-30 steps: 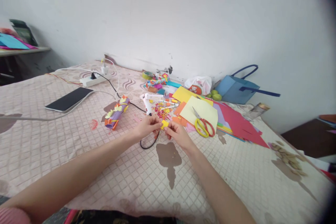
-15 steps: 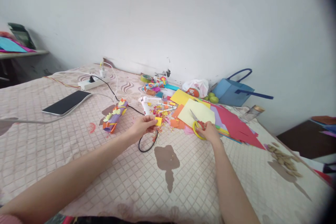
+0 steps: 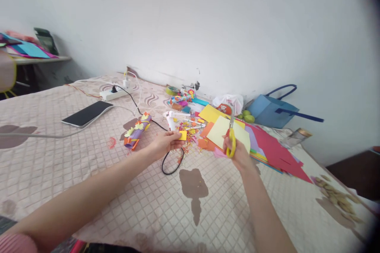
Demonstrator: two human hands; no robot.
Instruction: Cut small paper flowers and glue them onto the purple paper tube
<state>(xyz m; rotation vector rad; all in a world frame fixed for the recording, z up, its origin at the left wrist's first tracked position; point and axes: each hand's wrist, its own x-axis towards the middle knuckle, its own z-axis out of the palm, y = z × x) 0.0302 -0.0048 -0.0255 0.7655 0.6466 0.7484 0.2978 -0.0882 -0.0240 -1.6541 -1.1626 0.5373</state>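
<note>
Head view, with clock directions taken from the yellow paper [image 3: 183, 135]. The left hand [image 3: 166, 144], at 9 o'clock, pinches this small piece by its near edge between thumb and fingers; the grip matches that of half a second earlier, whereas one second earlier both hands held the piece. The right hand [image 3: 239, 154], between 3 and 4 o'clock, has its fingers curled around the handles of the scissors [image 3: 231, 129]; whether any finger passes through a loop cannot be told. Half a second earlier the scissors lay slanted on the pale sheet [image 3: 219, 131], blades towards 11 o'clock; they are now lifted and upright, blades pointing to 12 o'clock, and seen in front of that sheet.

The glue gun [image 3: 170, 120] is at 11 o'clock, just beyond the left hand, and a black cord [image 3: 170, 173] loops over the cloth [image 3: 142, 205] at 7 o'clock. Scraps [image 3: 192, 137] lie between 1 and 3 o'clock. The purple roll [image 3: 140, 133] rests at 9 o'clock, its place on the cloth unchanged. Farther out, the red sheet [image 3: 276, 150] lies at 3 o'clock and the blue bag [image 3: 270, 111] between 2 and 3. Well apart, between 9 and 10 o'clock, a yellow-edged object [image 3: 6, 72], cut off by the frame, has come into view.
</note>
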